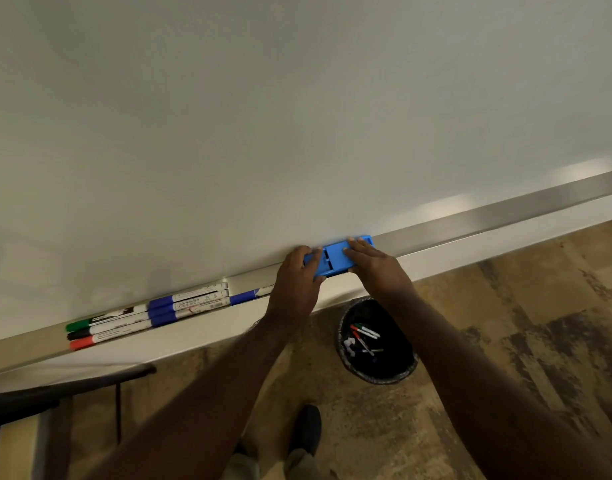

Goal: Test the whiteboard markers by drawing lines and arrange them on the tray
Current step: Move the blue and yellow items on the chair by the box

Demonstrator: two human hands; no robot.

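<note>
Above the brushed-metal tray [470, 223], the whiteboard [263, 116] looks smooth and faintly glossy, while on the tray a blue eraser [335, 259] and markers [152, 313] look like smooth plastic.

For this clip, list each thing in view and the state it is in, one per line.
Blue plastic eraser: on the tray ledge, held at both ends.
Left hand: grips the eraser's left end.
Right hand: grips the eraser's right end.
Green, black and red capped markers: capped, lying side by side on the tray.
Three blue-capped markers: capped, lying side by side.
Lone blue marker: on the tray, partly hidden.
Black waste bin: on the floor, markers inside.
White whiteboard: no lines visible.
</note>
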